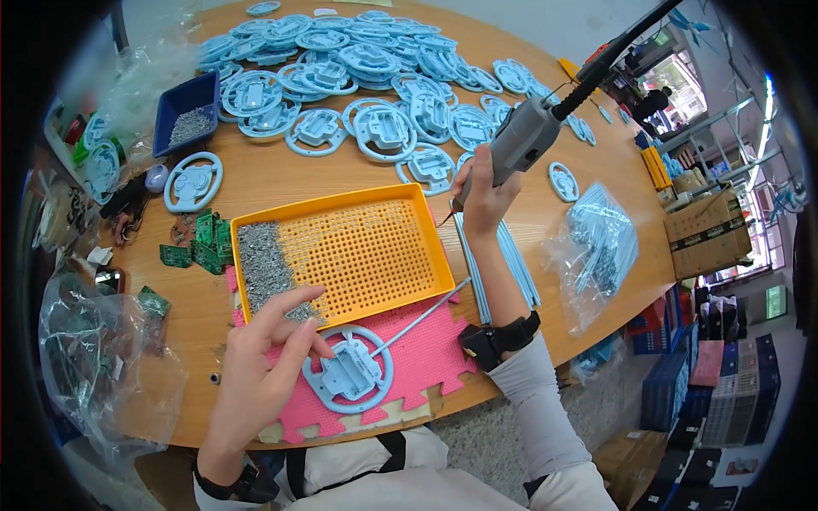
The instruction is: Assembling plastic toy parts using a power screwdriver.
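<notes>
My right hand (489, 203) is wrapped round a grey electric screwdriver (526, 136), held above the table with its bit slanting down toward the yellow tray's right end. My left hand (260, 362) is open, its fingers apart over the tray's near left corner and beside a light-blue toy steering wheel (351, 372). That wheel lies with its hollow side up on a pink foam mat (426, 353). A thin light-blue rod (422, 315) reaches from it toward the upper right. Small grey screws (266, 255) fill the left end of the perforated yellow tray (440, 247).
Many light-blue wheel parts (366, 60) are heaped at the back. A dark blue bin (174, 102) of screws stands far left, with green circuit boards (204, 243) nearer. Light-blue rods (520, 264) lie under my right forearm; bagged rods (601, 238) lie farther right.
</notes>
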The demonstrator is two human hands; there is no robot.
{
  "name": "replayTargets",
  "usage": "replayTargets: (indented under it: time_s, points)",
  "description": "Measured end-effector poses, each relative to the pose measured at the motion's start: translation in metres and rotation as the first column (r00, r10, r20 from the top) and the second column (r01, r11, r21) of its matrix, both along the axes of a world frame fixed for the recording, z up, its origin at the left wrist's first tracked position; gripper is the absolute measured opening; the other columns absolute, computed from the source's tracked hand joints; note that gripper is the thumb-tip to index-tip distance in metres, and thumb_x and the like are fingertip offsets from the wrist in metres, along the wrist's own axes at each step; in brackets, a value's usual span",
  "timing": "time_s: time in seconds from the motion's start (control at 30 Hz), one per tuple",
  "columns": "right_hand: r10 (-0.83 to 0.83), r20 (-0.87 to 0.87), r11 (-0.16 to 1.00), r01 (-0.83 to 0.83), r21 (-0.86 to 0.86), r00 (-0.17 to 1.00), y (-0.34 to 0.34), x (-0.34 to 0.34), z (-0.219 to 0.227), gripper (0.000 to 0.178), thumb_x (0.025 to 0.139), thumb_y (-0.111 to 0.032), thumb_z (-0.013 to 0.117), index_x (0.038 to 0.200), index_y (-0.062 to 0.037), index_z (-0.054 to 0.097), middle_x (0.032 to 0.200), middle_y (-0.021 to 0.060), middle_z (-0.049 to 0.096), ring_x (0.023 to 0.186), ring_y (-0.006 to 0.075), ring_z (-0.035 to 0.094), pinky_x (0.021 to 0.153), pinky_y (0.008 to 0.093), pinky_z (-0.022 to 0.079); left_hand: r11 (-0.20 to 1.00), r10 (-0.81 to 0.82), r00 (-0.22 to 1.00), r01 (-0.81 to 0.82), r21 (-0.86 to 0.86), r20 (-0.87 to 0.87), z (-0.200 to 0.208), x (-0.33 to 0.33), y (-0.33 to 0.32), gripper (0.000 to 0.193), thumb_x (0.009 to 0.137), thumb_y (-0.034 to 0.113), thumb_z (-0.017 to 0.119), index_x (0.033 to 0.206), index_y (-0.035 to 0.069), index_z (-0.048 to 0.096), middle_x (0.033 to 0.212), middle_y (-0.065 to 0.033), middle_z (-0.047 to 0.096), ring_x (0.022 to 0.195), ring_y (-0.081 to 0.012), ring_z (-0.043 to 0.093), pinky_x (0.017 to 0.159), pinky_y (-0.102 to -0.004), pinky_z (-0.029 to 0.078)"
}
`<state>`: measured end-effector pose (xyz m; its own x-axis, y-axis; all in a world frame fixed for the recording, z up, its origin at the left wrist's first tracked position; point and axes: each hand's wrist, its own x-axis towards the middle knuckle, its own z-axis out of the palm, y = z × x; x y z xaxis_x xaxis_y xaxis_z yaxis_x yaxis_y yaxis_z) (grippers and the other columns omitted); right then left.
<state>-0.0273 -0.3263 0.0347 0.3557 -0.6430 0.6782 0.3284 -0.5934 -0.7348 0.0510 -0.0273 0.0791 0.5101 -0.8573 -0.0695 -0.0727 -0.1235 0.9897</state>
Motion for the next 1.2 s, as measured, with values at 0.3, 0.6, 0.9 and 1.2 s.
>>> replayTargets:
  time_s: [0.3,0.6,0.9,1.2]
  points:
    - [0.125,0.365,0.950,-0.218,0.225,0.923,0.048,-0.010,0.074,0.050,0.089,-0.056,0.042,0.096,-0.0073,0.044,0.051,0.0017,0.040,0.037,0.0112,0.038,0.035,0.0240,0.031,0.999,0.008,0.997,-0.005,-0.036,0.080,0.009,-0.006,0.009,0.031,0.086,0.006,0.057,0.115,-0.003,0.054,0.089,-0.0120,0.064,0.072,-0.0137,0.061,0.066,-0.0265,0.050]
    - [0.464,0.772,0.424,-0.874,0.236,0.434,0.122,-0.034,0.148,0.053,0.089,-0.053,0.044,0.099,-0.0010,0.050,0.055,0.0008,0.041,0.038,0.0088,0.039,0.038,0.0241,0.035,0.912,0.135,0.909,0.042,-0.408,0.395,0.045,-0.032,0.007,0.034,0.077,0.011,0.069,0.108,0.000,0.059,0.095,-0.0140,0.061,0.082,-0.0287,0.059,0.070,-0.0351,0.048]
    - [0.454,0.849,0.243,-0.954,0.174,0.271,0.161,-0.024,0.157,0.029,0.085,-0.018,0.058,0.097,0.0007,0.039,0.056,-0.0006,0.043,0.042,0.0082,0.046,0.042,0.0206,0.049,0.796,0.408,0.762,-0.027,-0.605,0.503,0.059,-0.048,0.031,0.018,0.066,-0.001,0.075,0.080,0.001,0.064,0.065,-0.0088,0.060,0.053,-0.0216,0.056,0.051,-0.0306,0.042]
    - [0.365,0.912,0.117,-0.981,0.154,0.186,0.179,-0.018,0.161,0.024,0.083,-0.010,0.057,0.097,-0.0009,0.038,0.057,0.0005,0.045,0.044,0.0095,0.050,0.041,0.0212,0.051,0.789,0.549,0.541,-0.082,-0.609,0.638,0.077,-0.064,0.053,0.024,0.062,0.002,0.078,0.081,0.002,0.065,0.063,-0.0042,0.060,0.052,-0.0189,0.056,0.048,-0.0278,0.039]
